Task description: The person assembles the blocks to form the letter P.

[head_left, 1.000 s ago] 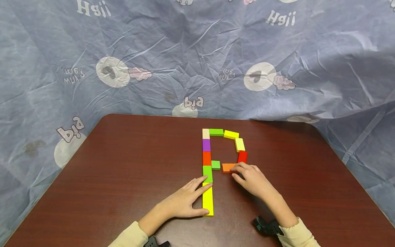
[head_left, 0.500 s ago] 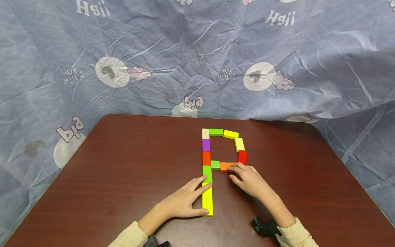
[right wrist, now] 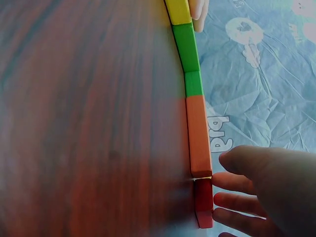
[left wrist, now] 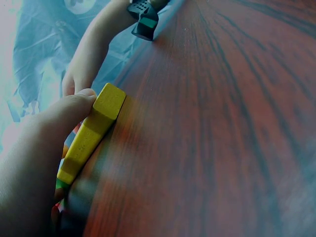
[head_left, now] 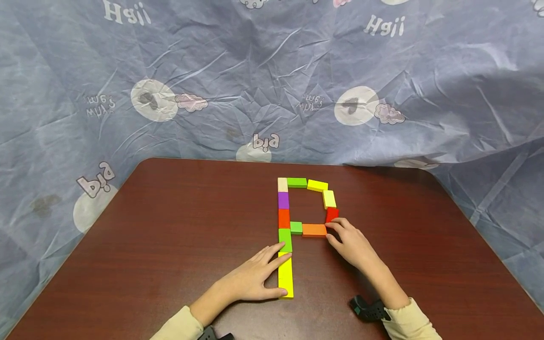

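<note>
Flat coloured wooden blocks lie end to end in a P shape. My left hand (head_left: 250, 276) rests with spread fingers on the long yellow block (head_left: 286, 276) and the green block (head_left: 286, 234) at the stem's near end. In the left wrist view its thumb lies at the end of the yellow block (left wrist: 89, 139). At the loop's lower right, the fingertips of my right hand (head_left: 354, 243) touch the red block (head_left: 332, 214); its thumb is near the end of the orange block (head_left: 313, 230). The orange block abuts the small green block (head_left: 296, 228).
Orange-red (head_left: 284, 218), purple (head_left: 283, 200) and pale wood blocks (head_left: 282, 184) form the upper stem. Green (head_left: 297, 182), yellow (head_left: 317, 185) and pale yellow blocks (head_left: 329, 199) continue the loop. The brown table (head_left: 191, 212) ends before a grey-blue printed cloth (head_left: 238, 85).
The orange block has slid left against the small green block. My right hand has since left its top and moved right to the red block. My left hand stays put.
</note>
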